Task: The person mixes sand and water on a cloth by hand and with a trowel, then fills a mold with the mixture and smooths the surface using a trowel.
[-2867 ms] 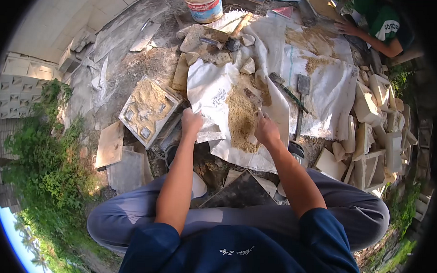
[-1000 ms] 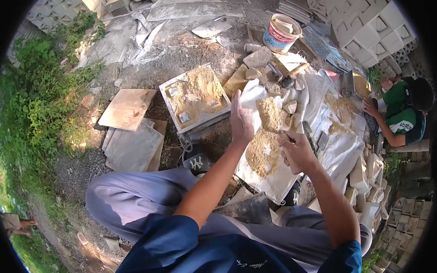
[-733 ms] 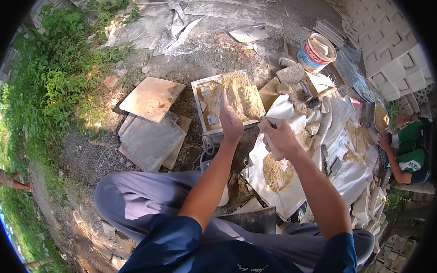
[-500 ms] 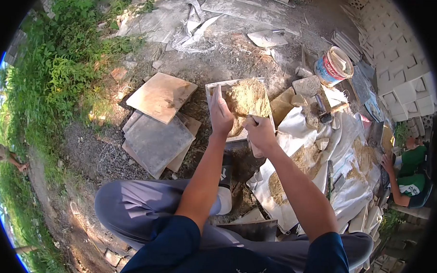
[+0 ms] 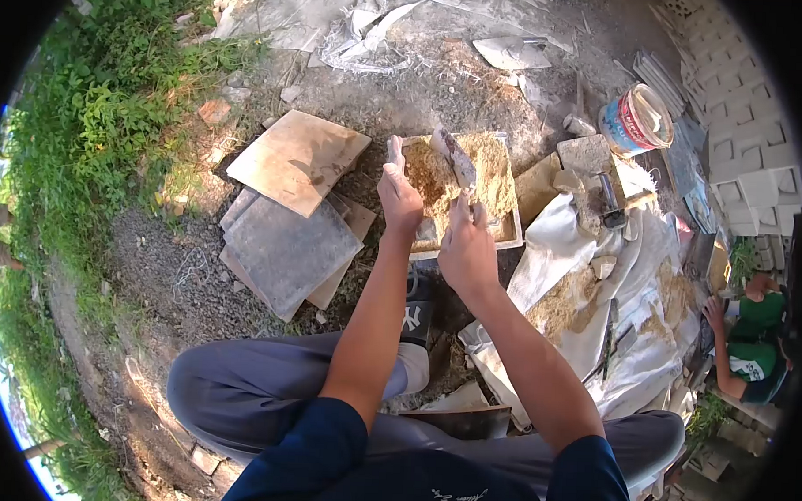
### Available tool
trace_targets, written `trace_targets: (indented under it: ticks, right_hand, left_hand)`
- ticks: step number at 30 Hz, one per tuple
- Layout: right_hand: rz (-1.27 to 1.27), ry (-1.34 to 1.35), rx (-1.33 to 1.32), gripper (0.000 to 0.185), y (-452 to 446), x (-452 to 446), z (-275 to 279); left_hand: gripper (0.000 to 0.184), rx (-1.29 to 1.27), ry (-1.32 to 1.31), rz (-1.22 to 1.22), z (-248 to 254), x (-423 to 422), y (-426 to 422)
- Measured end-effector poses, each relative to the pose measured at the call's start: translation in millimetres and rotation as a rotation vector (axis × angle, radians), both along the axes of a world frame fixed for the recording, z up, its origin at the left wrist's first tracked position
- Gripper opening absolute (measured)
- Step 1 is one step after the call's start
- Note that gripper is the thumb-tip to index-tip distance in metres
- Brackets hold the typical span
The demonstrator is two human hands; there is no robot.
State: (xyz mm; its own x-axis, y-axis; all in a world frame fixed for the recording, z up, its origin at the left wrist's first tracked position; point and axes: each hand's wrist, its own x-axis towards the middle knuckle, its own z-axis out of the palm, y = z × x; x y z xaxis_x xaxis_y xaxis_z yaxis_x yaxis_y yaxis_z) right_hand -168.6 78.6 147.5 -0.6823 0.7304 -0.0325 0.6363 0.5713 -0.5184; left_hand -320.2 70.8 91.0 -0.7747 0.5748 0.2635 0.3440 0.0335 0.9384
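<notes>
A shallow rectangular tray (image 5: 514, 226) in front of me holds coarse tan sand (image 5: 494, 176). My left hand (image 5: 401, 197) is closed on the tray's left edge, fingers pointing away from me. In my right hand (image 5: 468, 251) is a trowel (image 5: 455, 157), gripped by its handle. Its narrow, dirt-smeared blade stands tilted over the sand, pointing away from me. Whether the blade touches the sand is hard to tell. Part of the tray's bottom shows near its lower left corner.
Square tiles (image 5: 290, 251) lie stacked at left. A hammer (image 5: 611, 200) rests among stones to the right, near a paint bucket (image 5: 635, 120). White sacking (image 5: 552, 234) carries more sand. Hollow blocks (image 5: 741, 130) line the far right. Another person (image 5: 756, 338) sits at right.
The trowel's blade has swung up into sight above the sand. My right hand has turned upright and shifted slightly down. The tray appears a little farther right; my left hand stays at its edge.
</notes>
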Motion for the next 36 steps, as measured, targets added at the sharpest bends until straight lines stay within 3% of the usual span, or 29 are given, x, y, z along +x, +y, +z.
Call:
trace_targets:
  ticks: [8,12,19,23,25,28,31,33,36]
  right_hand:
    - [-0.047,0.040,-0.178,0.061,-24,-7,2]
    - [0.093,0.016,-0.127,0.068,-32,-12,10]
    - [-0.073,-0.016,-0.108,0.072,-26,-1,8]
    - [0.063,-0.030,-0.040,0.075,-35,3,-8]
    - [0.056,-0.004,-0.052,0.075,-41,1,12]
    - [0.062,0.013,-0.211,0.072,-41,0,21]
    - [0.001,0.013,-0.116,0.063,-25,4,15]
    - [-0.224,0.084,-0.071,0.062,-15,12,15]
    - [-0.214,0.013,-0.107,0.061,-14,14,10]
  left_hand:
    - [0.055,0.017,0.030,0.053,-3,3,-1]
    - [0.055,-0.006,0.049,0.053,-2,2,-3]
    - [0.055,-0.022,0.009,0.095,-9,4,-4]
    - [0.055,-0.025,0.001,0.098,-8,4,-3]
    - [0.055,-0.028,0.002,0.097,-8,4,-3]
    - [0.055,-0.057,0.013,0.085,-7,4,-3]
    - [0.055,-0.098,0.038,0.078,-7,5,-4]
    - [0.055,-0.139,0.053,0.077,-8,6,-5]
    - [0.055,-0.192,0.068,0.060,-9,8,-5]
